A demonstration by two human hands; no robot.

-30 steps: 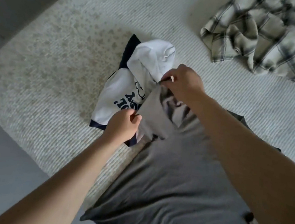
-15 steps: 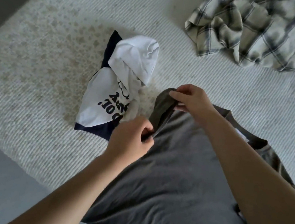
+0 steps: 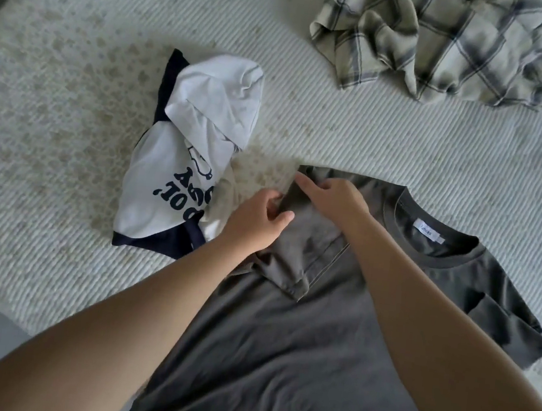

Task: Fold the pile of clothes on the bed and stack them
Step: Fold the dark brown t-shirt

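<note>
Your body in view: two bare forearms plus your left hand (image 3: pixel 254 217) and right hand (image 3: pixel 334 197), nothing else. No sleeve shows on either arm from the frame edge to the wrist. Wrists carry no watch, strap or band. No gloves. No rings on the fingers (image 3: pixel 309 185) that show; several are partly hidden, so can't tell for those. Nails on the visible ones look short and plain, though it's slightly blurred. Upper arms, shoulders and torso are out of frame, so can't tell what you're wearing up top.
</note>
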